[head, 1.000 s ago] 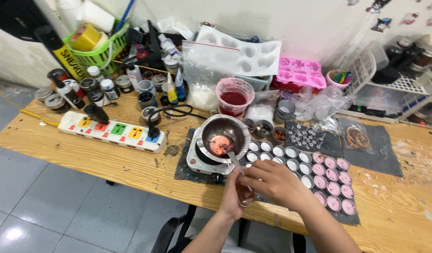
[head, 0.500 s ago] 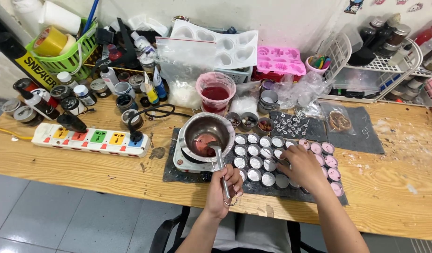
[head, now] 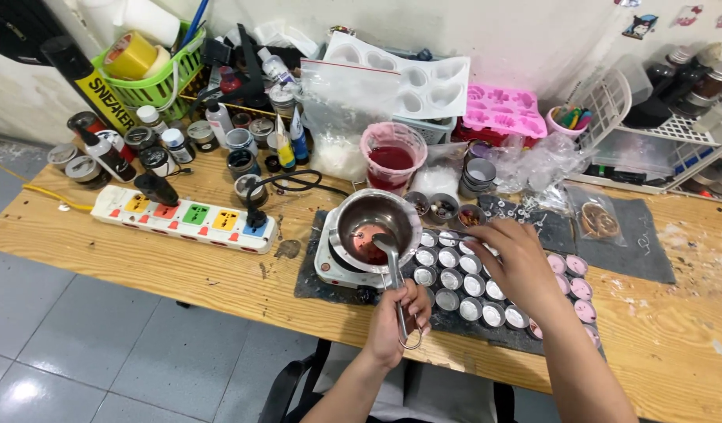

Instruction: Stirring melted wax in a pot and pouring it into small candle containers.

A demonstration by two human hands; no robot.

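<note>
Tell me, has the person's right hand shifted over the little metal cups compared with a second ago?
Yes. The right hand has moved away from the body: it lay beside the left hand below the metal pot, and now reaches over the far cups.

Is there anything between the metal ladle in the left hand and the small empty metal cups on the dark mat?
Nothing visible blocks it. The metal ladle rests in the steel pot; the small metal cups begin right beside it. The right hand hovers over them.
</note>
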